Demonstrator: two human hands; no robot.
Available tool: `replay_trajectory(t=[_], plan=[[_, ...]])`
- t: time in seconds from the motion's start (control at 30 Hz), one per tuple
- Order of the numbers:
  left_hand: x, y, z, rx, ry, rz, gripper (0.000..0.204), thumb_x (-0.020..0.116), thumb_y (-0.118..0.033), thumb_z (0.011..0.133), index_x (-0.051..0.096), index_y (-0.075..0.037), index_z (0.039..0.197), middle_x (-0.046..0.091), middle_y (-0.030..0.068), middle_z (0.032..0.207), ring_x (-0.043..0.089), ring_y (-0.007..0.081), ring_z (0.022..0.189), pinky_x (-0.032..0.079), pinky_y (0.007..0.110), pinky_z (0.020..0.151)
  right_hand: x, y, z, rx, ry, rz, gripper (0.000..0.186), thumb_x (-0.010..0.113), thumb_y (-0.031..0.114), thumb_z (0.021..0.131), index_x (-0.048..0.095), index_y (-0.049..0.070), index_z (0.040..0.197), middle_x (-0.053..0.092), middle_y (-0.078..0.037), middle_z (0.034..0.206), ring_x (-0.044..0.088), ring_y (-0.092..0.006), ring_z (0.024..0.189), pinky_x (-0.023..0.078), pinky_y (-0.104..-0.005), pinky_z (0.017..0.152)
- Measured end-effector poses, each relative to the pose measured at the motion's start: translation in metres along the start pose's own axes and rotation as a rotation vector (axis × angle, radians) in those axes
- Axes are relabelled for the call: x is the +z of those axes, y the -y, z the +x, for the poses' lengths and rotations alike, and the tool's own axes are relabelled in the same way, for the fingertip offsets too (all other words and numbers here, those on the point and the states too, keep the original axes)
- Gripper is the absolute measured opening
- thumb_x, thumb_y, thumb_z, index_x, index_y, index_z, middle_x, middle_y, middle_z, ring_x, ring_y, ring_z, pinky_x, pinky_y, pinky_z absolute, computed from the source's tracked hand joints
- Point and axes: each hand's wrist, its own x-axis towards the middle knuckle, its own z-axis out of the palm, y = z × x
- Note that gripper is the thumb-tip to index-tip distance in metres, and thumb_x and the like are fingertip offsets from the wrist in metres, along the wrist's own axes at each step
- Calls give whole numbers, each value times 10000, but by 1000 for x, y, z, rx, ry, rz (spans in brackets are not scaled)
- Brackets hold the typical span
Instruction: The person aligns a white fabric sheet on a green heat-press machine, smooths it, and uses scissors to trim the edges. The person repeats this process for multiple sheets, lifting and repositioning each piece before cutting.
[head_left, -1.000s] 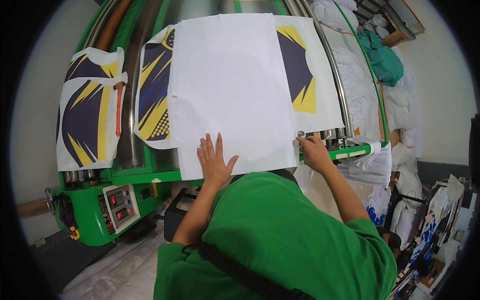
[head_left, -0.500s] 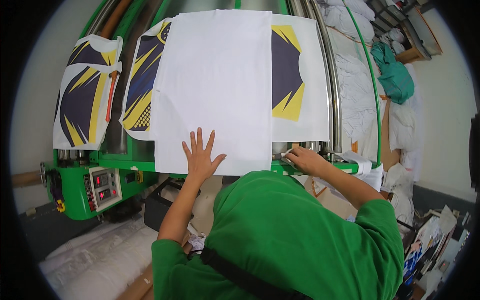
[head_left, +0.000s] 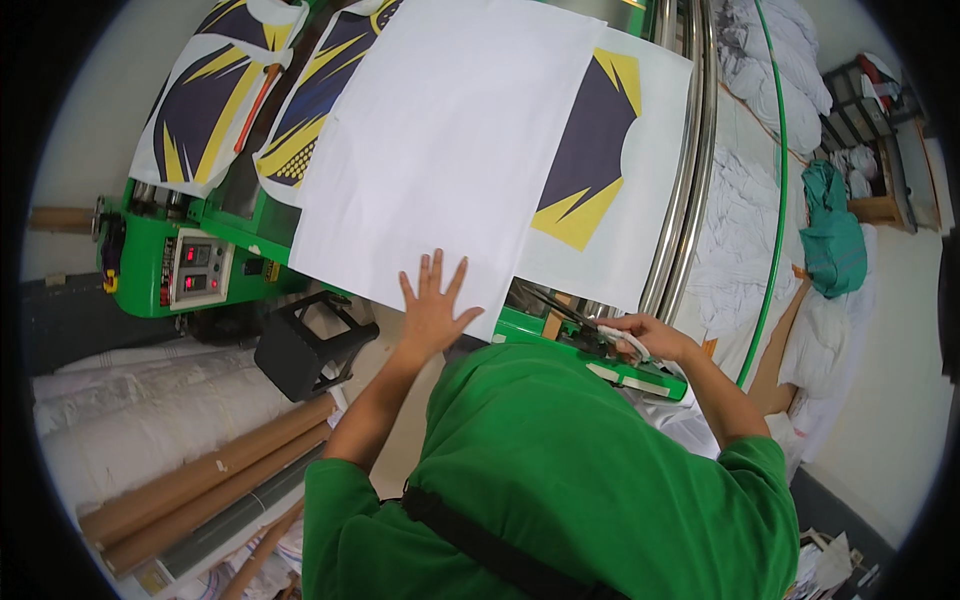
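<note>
My left hand (head_left: 432, 310) lies flat with spread fingers on the near end of a plain white cloth (head_left: 450, 130). The cloth drapes over the green machine's front edge and covers the middle of a printed paper sheet. To the right of the cloth, a dark purple and yellow shirt-shaped print (head_left: 585, 150) shows on white. My right hand (head_left: 655, 338) is closed around a pair of scissors with pale wrapped handles (head_left: 628, 343). Their dark blades (head_left: 560, 308) point left toward the cloth's near right corner, over the machine's front edge.
Patterned pieces (head_left: 205, 110) lie on the machine's left, beside an orange-handled tool (head_left: 257, 108). A control panel (head_left: 200, 270) is on the green housing. Steel rollers (head_left: 690, 150) run along the right. Below left are a black stool (head_left: 315, 345) and cardboard tubes (head_left: 210, 480).
My view has turned, so the machine appears tilted. My right hand has brought the scissors up into sight, blades now visible. My left hand still presses on the cloth.
</note>
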Motion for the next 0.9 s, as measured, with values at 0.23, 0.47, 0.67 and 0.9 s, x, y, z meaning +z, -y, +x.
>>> replay_trajectory(t=[0.23, 0.47, 0.67, 0.9], plan=[[30, -62, -14, -216, -142, -105, 1073, 520, -717, 971, 204, 47, 1654, 137, 296, 1729, 56, 480, 1612, -1, 777, 1185, -9, 46, 60, -53, 62, -284, 701, 831, 384, 941, 576, 94, 1527, 698, 24, 1008, 578, -55, 819, 476, -223, 706], [27, -65, -17, -246, -178, -52, 1119, 493, -763, 953, 240, 92, 1629, 188, 268, 1727, 96, 433, 1620, 24, 753, 1205, -2, 61, 78, -48, 139, -229, 756, 825, 327, 956, 499, 1, 1556, 710, 5, 1057, 586, -48, 879, 481, -220, 756], [29, -65, -17, -263, -209, -36, 1145, 490, -791, 932, 249, 85, 1629, 195, 245, 1732, 111, 416, 1621, 73, 754, 1210, -2, 55, 82, -11, 78, -354, 766, 837, 314, 947, 498, 10, 1562, 708, -6, 1084, 574, -53, 872, 481, -227, 741], [22, -65, -19, -291, -171, -96, 1146, 513, -794, 921, 239, 47, 1650, 182, 206, 1748, 121, 382, 1626, 41, 735, 1229, 12, 73, 90, 4, 96, -284, 742, 810, 321, 969, 491, 34, 1575, 703, -19, 1148, 583, -59, 915, 503, -244, 779]])
